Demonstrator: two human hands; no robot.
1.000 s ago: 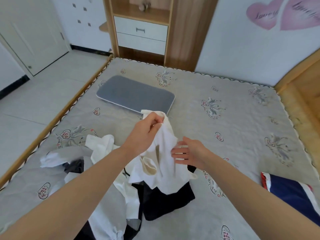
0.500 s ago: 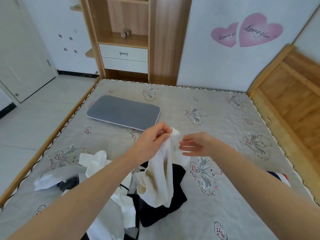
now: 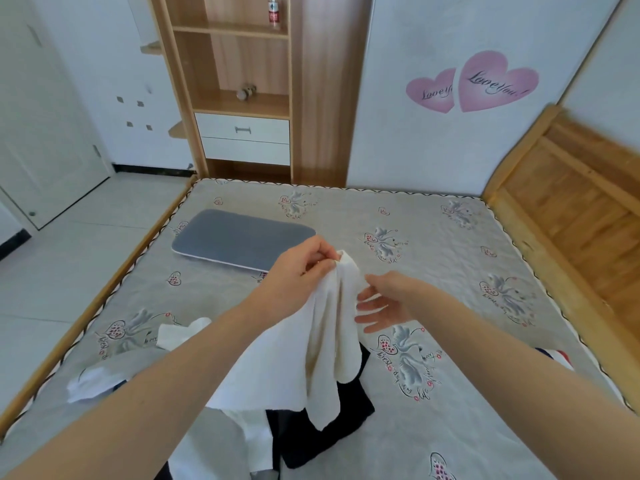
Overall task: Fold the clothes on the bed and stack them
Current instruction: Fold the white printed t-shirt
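One white garment (image 3: 332, 334) hangs pinched in left hand (image 3: 301, 271) fingertips.

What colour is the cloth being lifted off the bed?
White, perhaps slightly cream. The left hand pinches the white garment at its top; the head view shows it.

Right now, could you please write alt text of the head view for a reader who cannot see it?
A person's left hand pinches a white garment by its top and holds it hanging above a pile of white and dark clothes on a bed, while the open right hand touches its edge. A grey pad lies further back on the bed.
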